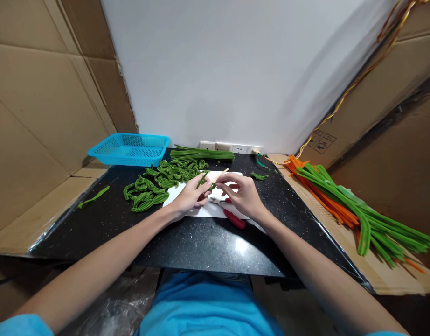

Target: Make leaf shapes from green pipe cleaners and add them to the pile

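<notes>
My left hand (pixel 191 197) is closed on a green pipe cleaner (pixel 203 179), whose end sticks up past the fingers. A pale wooden stick (pixel 221 174) slants up between both hands, its lower part at my left fingertips. My right hand (pixel 246 195) pinches at the green strand beside the stick; its fingertips partly hide the contact. Beneath the hands lies a white sheet (pixel 175 192). On it, under my right hand, rest red-handled pliers (pixel 235 218), partly covered. Left of the sheet is a heap of green pipe cleaners bent into leaf-like loops (pixel 173 173).
A bundle of straight green pipe cleaners (pixel 203 155) lies by the wall, next to a blue basket (pixel 129 161). Orange strips (pixel 336 210) and green strips (pixel 364 210) lie on cardboard at right. One green loop (pixel 259 176) and a flat green strip (pixel 93 196) lie apart.
</notes>
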A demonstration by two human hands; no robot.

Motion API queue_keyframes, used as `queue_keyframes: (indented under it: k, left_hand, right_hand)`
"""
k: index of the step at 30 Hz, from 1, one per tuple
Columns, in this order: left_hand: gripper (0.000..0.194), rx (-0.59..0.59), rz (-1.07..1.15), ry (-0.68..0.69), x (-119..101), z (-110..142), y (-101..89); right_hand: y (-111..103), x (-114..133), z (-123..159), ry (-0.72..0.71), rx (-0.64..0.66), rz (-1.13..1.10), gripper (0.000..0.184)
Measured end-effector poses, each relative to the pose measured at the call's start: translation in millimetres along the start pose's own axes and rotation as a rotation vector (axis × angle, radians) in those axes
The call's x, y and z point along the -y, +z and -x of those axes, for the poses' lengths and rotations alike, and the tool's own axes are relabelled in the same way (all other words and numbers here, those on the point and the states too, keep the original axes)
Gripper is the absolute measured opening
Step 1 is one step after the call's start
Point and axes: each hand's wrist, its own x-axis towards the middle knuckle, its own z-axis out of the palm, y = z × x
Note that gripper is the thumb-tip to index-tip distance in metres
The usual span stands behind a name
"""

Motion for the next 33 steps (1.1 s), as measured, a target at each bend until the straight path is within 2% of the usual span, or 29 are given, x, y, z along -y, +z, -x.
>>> queue_keyframes:
  k: [5,10,13,17,25,30,33]
  left_hand:
    - [0.034,-0.001,-0.007,-0.007,-2.2,1.3,0.7]
    - [0.030,0.049,0.079,-0.134,-5.2,5.8,1.2]
    - [0.034,0.117,0.142,-0.214,-5.0,7.1,-0.9]
    - [0.042,0.231,0.176,-0.295,-2.6,6.4,-4.7]
    - [0.038,0.171,0.165,-0.294,-4.3,5.7,-3.3]
    - [0.026,0.135,0.120,-0.198,-4.2,6.2,-2.6]
    - [0.027,0.097,0.017,-0.132,-2.1,4.4,-1.7]
  right_hand:
    - [0.4,-0.3,0.3,0.034,0.007,-0.083,0.015]
    - [-4.9,3.7,-0.4,-0.074,0.024,0.021,0.022]
    - [-8.5,4.0,-1.7,-0.116,0.055,0.031,0.027]
    - [-10.7,0.2,-3.1,-0.108,0.141,0.036,0.025]
    - [-8.4,-4.4,-2.5,-0.111,0.089,0.096,0.015]
    - [-6.2,-2.6,-1.0,-0.075,0.003,0.106,0.013]
    - [-6.2,-3.1,-1.1,-0.037,-0.016,0.117,0.014]
